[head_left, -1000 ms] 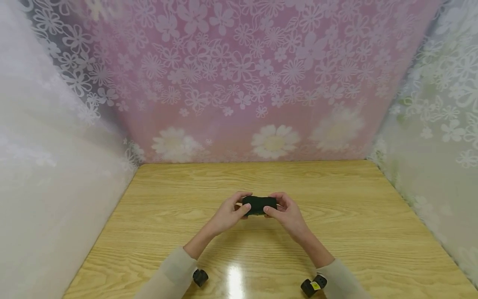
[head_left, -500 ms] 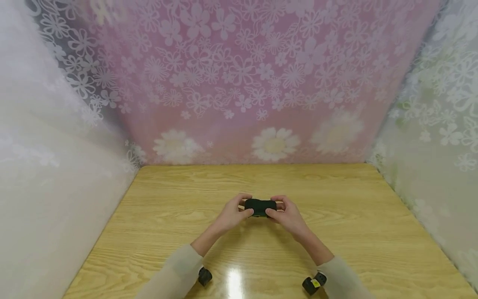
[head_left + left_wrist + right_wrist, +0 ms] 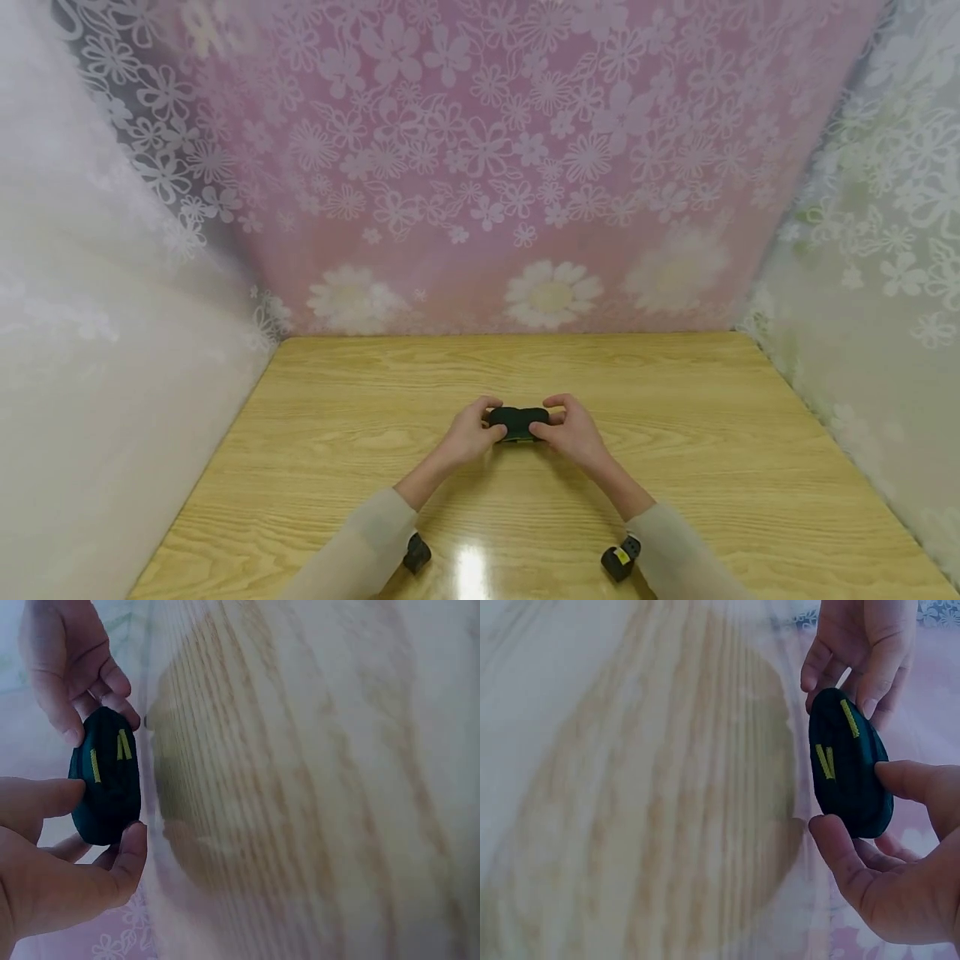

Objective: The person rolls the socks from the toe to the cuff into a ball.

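Observation:
A small, dark green, soft-looking oval object (image 3: 519, 422) with short yellow strips is held over the table's middle. Its exact kind is not plain; it resembles a little fabric pouch. My left hand (image 3: 468, 435) pinches its left end between thumb and fingers. At the right end my right hand (image 3: 576, 433) does the same. In the left wrist view, the yellow strips show on the side of the object (image 3: 109, 776) facing the camera. The right wrist view shows both thumbs against the object (image 3: 847, 765). Some fingertips are hidden behind it.
A wood-grain table (image 3: 360, 392) lies beneath both hands. Behind it stands a pink flowered backdrop (image 3: 487, 167), with pale panels (image 3: 112, 375) at the sides. Dark wrist cameras (image 3: 417, 553) sit below both sleeves.
The object has tilted somewhat, so yellow along its near edge shows more in the head view. Both hands keep hold of it and have shifted slightly. The head view has tipped a little.

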Tool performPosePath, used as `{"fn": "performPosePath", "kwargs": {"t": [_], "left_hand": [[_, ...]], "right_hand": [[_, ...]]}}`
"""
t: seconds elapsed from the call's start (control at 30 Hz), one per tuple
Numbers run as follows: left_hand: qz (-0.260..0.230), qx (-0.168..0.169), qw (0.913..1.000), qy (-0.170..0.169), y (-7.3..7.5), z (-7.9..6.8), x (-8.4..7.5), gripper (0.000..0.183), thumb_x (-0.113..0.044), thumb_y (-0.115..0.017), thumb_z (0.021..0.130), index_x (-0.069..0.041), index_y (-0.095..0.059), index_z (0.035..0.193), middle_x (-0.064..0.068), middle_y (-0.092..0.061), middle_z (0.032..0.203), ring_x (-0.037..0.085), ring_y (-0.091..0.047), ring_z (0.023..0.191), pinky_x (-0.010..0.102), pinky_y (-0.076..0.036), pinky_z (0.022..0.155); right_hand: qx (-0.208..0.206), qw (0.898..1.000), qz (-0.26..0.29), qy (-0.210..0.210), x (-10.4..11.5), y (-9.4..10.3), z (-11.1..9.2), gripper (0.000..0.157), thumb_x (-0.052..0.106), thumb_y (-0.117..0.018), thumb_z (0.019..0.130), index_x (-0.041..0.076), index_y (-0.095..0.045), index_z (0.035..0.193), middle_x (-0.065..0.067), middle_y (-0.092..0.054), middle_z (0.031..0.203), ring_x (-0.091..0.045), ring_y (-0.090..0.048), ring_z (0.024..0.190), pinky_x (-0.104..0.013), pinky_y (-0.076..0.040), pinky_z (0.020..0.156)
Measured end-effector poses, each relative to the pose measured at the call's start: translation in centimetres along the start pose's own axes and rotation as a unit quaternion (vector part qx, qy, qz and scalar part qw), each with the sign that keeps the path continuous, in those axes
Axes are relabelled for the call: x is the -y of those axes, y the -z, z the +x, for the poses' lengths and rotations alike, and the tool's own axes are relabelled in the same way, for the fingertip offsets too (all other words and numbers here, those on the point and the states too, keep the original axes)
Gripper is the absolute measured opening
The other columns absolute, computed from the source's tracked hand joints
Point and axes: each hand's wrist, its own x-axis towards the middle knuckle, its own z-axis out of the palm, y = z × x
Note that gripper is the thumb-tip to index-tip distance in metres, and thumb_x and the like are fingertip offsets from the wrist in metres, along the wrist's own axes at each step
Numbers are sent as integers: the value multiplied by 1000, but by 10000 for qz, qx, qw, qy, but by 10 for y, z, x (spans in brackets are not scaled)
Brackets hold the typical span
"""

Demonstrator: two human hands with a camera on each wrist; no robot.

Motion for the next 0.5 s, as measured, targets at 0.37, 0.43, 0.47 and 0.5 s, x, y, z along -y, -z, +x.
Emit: {"fn": "performPosePath", "kwargs": {"t": [0.37, 0.43, 0.47, 0.5], "left_hand": [[-21, -20, 9998, 221, 0, 4, 6, 46, -14, -58, 101, -3, -47, 144, 22, -55, 130, 29, -59, 107, 42, -52, 84], [-44, -13, 9997, 221, 0, 4, 6, 46, -15, -58, 101, -4, -47, 144, 22, -55, 129, 29, -59, 108, 42, -52, 84], [-43, -9, 9997, 223, 0, 5, 7, 47, -15, -58, 101, -4, -47, 145, 22, -55, 130, 29, -59, 108, 42, -52, 84], [-43, -6, 9997, 229, 0, 5, 7, 47, -15, -58, 101, -4, -46, 145, 22, -55, 130, 29, -59, 109, 42, -53, 84]], "right_hand": [[31, 9992, -396, 61, -8, -5, 7, 45, 13, -72, 90, -4, -54, 127, -24, -65, 108, -25, -65, 81, -31, -52, 61], [23, 9990, -438, 49, -7, -5, 8, 44, 14, -72, 90, -4, -55, 126, -23, -63, 110, -26, -64, 86, -32, -53, 63], [25, 9988, -482, 55, -7, -5, 8, 44, 15, -72, 91, -4, -55, 126, -23, -61, 111, -28, -63, 90, -33, -54, 65], [38, 9986, -514, 69, -7, -5, 8, 44, 16, -73, 91, -4, -55, 126, -23, -60, 113, -29, -62, 93, -34, -54, 67]]}}
